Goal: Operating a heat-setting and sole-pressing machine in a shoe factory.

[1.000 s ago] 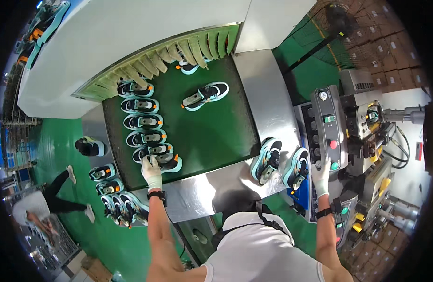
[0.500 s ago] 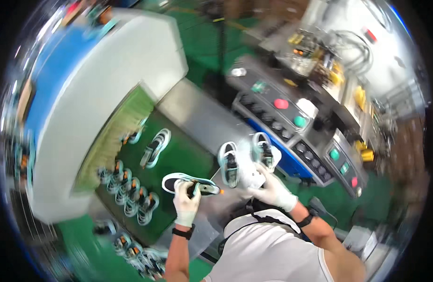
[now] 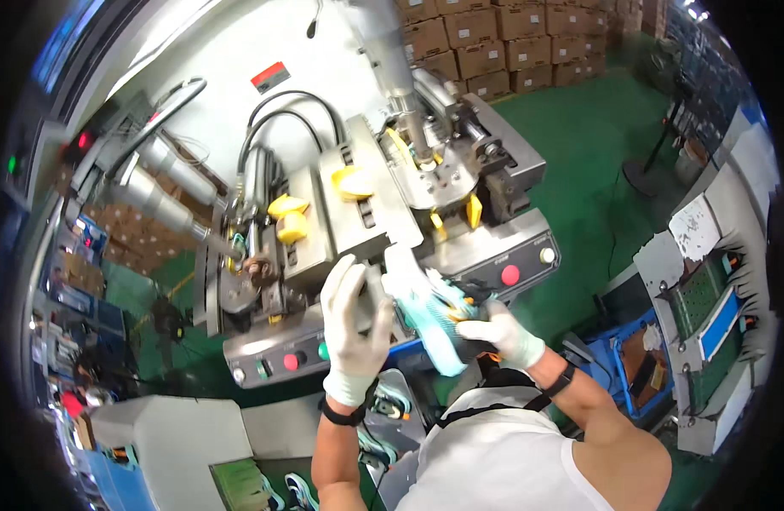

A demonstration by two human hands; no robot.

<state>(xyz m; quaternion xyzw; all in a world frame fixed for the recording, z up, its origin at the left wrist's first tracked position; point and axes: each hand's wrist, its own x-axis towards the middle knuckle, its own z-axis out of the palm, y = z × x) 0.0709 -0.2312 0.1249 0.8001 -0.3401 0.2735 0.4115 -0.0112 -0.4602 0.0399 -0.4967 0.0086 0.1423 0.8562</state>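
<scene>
Right hand (image 3: 505, 338) curled round a pale-blue shoe (image 3: 434, 322), left hand (image 3: 351, 334) spread and empty, I judge this a handling step; next calls for a steady grip.

Two white gloves (image 3: 354, 341) and two black wristbands (image 3: 560, 381) are being worn, one teal-and-black sneaker (image 3: 435, 319) is being held, and two red push buttons (image 3: 510, 275) and one red wall sign (image 3: 270, 77) are being displayed.
</scene>
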